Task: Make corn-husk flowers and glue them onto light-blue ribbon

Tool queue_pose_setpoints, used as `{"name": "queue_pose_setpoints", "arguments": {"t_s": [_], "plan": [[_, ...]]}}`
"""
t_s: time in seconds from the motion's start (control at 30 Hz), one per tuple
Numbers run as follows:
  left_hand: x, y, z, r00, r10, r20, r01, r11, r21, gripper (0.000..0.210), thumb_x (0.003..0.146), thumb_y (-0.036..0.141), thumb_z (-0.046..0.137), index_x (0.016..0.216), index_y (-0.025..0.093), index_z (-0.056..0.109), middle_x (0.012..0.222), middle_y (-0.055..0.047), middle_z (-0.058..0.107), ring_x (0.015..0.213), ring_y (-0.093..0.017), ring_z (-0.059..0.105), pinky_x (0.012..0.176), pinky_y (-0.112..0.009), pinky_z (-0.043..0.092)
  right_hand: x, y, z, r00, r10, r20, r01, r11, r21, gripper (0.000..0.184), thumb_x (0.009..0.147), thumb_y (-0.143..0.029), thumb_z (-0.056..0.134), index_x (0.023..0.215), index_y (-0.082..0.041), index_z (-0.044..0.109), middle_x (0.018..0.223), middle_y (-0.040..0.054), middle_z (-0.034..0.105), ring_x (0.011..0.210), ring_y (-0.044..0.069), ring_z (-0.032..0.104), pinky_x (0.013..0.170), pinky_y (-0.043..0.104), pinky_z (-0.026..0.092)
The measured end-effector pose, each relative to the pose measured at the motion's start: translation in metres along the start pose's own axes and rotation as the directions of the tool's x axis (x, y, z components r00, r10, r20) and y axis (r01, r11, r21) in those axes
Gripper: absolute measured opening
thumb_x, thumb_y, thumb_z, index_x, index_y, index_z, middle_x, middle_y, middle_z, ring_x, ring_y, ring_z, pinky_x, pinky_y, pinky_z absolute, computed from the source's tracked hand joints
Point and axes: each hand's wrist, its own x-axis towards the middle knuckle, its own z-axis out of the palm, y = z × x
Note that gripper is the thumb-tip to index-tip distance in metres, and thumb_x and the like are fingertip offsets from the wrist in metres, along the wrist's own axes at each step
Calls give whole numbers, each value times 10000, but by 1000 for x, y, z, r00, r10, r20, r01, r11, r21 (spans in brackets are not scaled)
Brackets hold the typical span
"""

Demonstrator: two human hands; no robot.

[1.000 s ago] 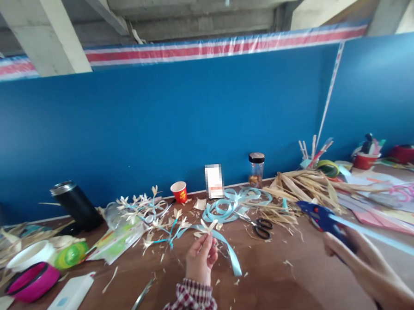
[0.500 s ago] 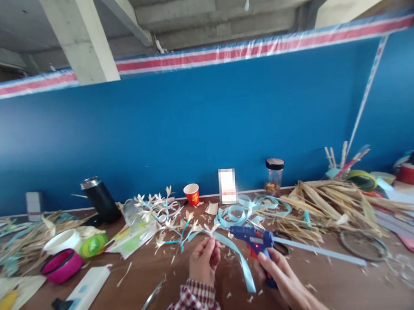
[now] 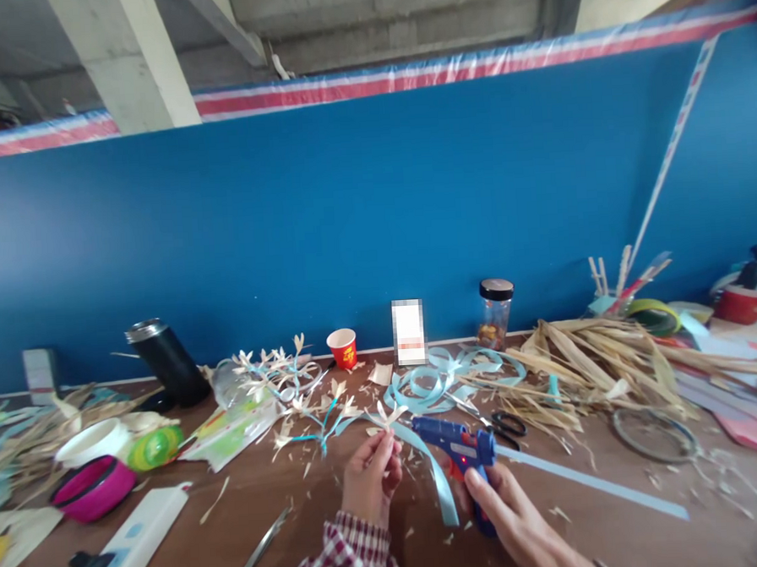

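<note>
My left hand point(image 3: 371, 474) is closed in a pinch on the base of a small pale husk flower point(image 3: 386, 417), just above the table. A light blue ribbon point(image 3: 440, 475) passes by the flower and hangs down to the right. My right hand point(image 3: 510, 501) is wrapped round the handle of a blue glue gun point(image 3: 447, 436), its nozzle pointing left, close to the flower and ribbon. A pale blue strip point(image 3: 592, 481) extends right from behind the gun. Left of my left hand lies a blue-stemmed sprig with pale husk flowers point(image 3: 323, 428).
Curled blue ribbon point(image 3: 422, 389), black-handled scissors point(image 3: 509, 425) and dry husks point(image 3: 582, 366) lie beyond my hands. A red paper cup point(image 3: 342, 350), a lidded jar point(image 3: 495, 315) and a black flask point(image 3: 170, 362) stand by the blue partition. Tweezers point(image 3: 259, 550) and a power strip point(image 3: 138, 537) are at front left.
The glue gun's nozzle has come slightly closer to the flower. My left hand keeps its pinch. The whole view has shifted a little.
</note>
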Motion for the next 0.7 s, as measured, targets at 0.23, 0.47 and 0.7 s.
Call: {"name": "queue_pose_setpoints", "arguments": {"t_s": [0.23,0.47,0.7], "plan": [[-2,-7,0,1000,19,16,-20,998,57,269,498,278,827,679,122,703,586,-22,650,466,-56,553,441,-123,478,-1,-6,1,998,45,-45,-44,999,11,500,760,-647,458,817,-167,583,663,10,534,634,152,476,620,256,434],[-1,-9,-2,999,34,18,-36,994,99,320,473,304,830,708,123,709,592,-20,653,472,-66,556,436,-136,465,-2,-10,3,996,73,-49,-72,997,23,525,749,-680,433,719,-172,560,604,-7,503,570,129,438,571,240,413],[0,-9,-1,997,70,24,-72,992,108,357,464,356,821,691,107,703,561,-15,631,440,-57,515,408,-138,420,-2,-6,4,993,81,-82,-81,997,9,597,728,-714,420,853,-159,602,656,13,546,611,152,478,596,250,434]]}}
